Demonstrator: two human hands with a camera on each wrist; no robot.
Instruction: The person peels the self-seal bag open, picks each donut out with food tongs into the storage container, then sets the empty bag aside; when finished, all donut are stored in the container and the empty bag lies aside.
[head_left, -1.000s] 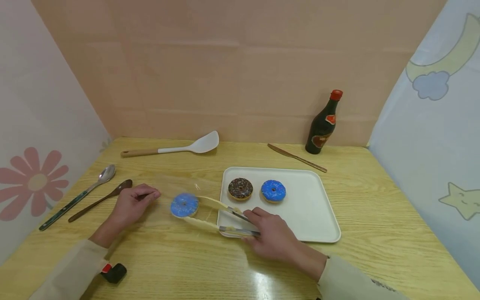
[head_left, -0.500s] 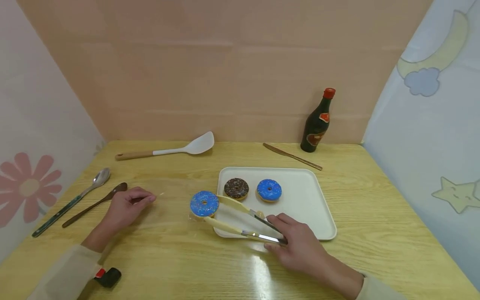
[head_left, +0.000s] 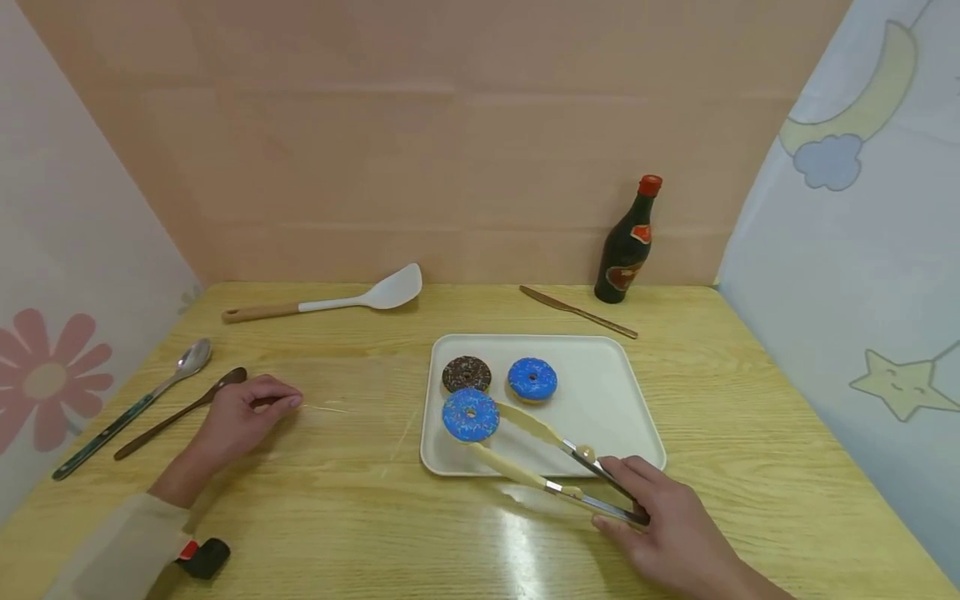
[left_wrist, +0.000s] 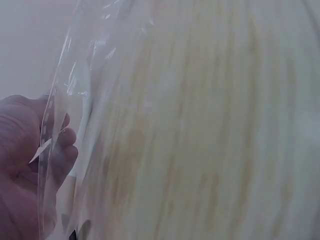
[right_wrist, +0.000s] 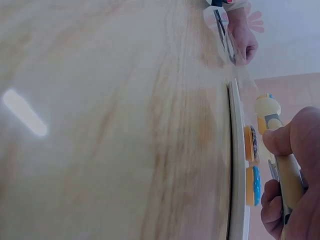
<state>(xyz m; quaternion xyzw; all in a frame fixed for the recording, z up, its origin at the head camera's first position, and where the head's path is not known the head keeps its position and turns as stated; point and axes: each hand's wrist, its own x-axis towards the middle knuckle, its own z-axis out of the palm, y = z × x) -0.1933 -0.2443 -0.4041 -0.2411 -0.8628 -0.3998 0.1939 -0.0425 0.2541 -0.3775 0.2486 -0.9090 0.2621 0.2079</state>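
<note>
In the head view my left hand (head_left: 243,421) pinches the edge of a clear plastic bag (left_wrist: 107,65), whose film fills much of the left wrist view. My right hand (head_left: 667,525) grips a pair of tongs (head_left: 517,469) with cream tips and metal arms. Between those tips sits a blue sprinkled donut (head_left: 456,418), over the left front part of a white tray (head_left: 600,417). It partly overlaps a brown sprinkled donut (head_left: 467,367) on the tray. Right of that one lies another blue donut (head_left: 532,393).
At left lie a green-handled metal spoon (head_left: 131,412) and a dark wooden spoon (head_left: 187,410). Toward the back are a white turner (head_left: 382,292), a copper-coloured knife (head_left: 577,312) and a dark bottle (head_left: 625,254) with a red cap. A pink-brown backdrop (head_left: 450,167) rises behind the table.
The tongs have carried the blue donut rightward, from within the clear bag to over the tray. My left hand stays at the bag's edge. The head view has shifted slightly.
</note>
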